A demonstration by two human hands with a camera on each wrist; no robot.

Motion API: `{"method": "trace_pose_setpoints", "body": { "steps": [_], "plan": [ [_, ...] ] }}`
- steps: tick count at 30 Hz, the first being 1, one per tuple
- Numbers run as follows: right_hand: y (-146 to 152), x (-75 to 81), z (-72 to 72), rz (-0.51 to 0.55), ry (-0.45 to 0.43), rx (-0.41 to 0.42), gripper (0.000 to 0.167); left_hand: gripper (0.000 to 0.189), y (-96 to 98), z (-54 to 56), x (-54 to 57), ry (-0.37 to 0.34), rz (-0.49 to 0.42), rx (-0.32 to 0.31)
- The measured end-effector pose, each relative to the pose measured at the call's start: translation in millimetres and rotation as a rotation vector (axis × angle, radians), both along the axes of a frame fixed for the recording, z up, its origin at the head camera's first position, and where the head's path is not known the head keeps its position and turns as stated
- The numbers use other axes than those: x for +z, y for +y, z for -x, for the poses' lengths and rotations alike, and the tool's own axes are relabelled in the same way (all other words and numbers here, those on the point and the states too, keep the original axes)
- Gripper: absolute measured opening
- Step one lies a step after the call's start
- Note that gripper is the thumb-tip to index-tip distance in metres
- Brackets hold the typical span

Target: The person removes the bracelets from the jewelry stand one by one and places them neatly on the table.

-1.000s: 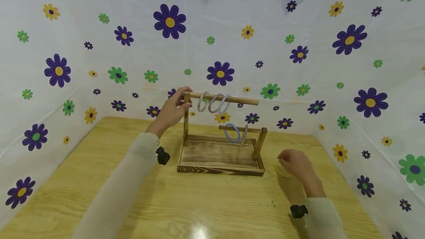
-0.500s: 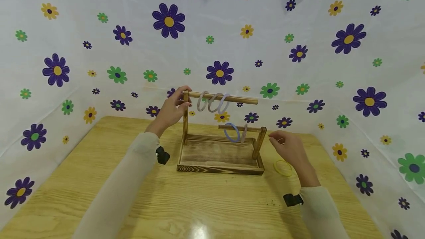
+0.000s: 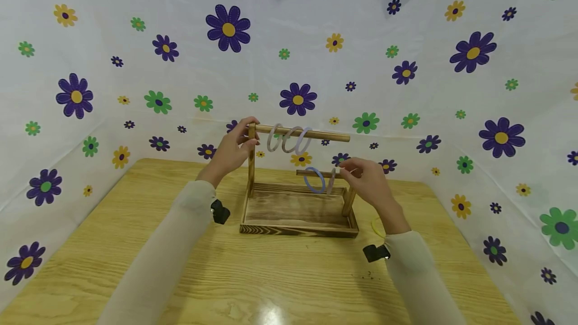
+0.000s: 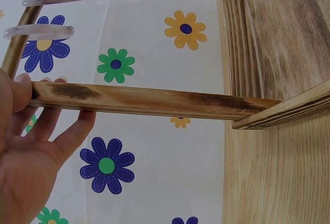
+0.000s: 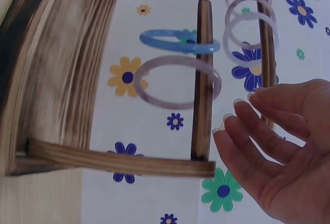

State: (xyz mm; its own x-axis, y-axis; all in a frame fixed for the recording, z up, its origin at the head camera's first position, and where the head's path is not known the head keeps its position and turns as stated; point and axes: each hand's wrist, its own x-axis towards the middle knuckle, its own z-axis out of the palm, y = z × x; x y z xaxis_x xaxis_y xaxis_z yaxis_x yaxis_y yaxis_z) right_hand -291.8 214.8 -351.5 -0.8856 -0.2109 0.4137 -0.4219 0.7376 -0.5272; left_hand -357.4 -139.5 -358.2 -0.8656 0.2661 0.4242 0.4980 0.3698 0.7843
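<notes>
My left hand (image 3: 228, 152) grips the top of the tall post (image 4: 129, 99) of a wooden bangle stand (image 3: 298, 231), thumb on one side and fingers on the other. Three pale bangles (image 4: 38, 31) hang on its upper bar (image 3: 331, 136). On the lower bar (image 5: 203, 121) hang a blue bangle (image 5: 146, 39) and a pale mauve bangle (image 5: 138, 84). My right hand (image 3: 372, 184) holds nothing, its fingers loosely bent. In the head view its fingertips overlap the lower bar near the short post (image 3: 348, 203), close to the mauve bangle.
A yellow bangle (image 3: 374, 227) lies on the wooden table (image 3: 203, 275) right of the stand, partly hidden behind my right forearm. Small dark specks (image 3: 368, 276) dot the table near the right wrist. A flower-print cloth (image 3: 384, 14) surrounds the table at the back and sides.
My right hand has left the yellow bangle on the table, then risen and moved left to the lower bar. My left hand has kept its grip on the post.
</notes>
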Motion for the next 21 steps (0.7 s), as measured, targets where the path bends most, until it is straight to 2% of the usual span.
{"method": "trace_pose_setpoints", "body": {
  "steps": [7, 18, 21],
  "plan": [
    [-22, 7.1, 8.6, 0.057, 0.013, 0.047, 0.018, 0.042, 0.2, 0.1, 0.0, 0.008, 0.003, 0.004],
    [-51, 9.8, 19.3, 0.126, 0.038, 0.098, 0.018, 0.043, 0.6, 0.8, -1.8, 0.009, 0.000, -0.002],
    [-59, 11.5, 20.8, 0.144, 0.039, 0.107, 0.019, 0.044, 2.6, -8.8, 6.3, -0.004, 0.002, 0.000]
  ]
}}
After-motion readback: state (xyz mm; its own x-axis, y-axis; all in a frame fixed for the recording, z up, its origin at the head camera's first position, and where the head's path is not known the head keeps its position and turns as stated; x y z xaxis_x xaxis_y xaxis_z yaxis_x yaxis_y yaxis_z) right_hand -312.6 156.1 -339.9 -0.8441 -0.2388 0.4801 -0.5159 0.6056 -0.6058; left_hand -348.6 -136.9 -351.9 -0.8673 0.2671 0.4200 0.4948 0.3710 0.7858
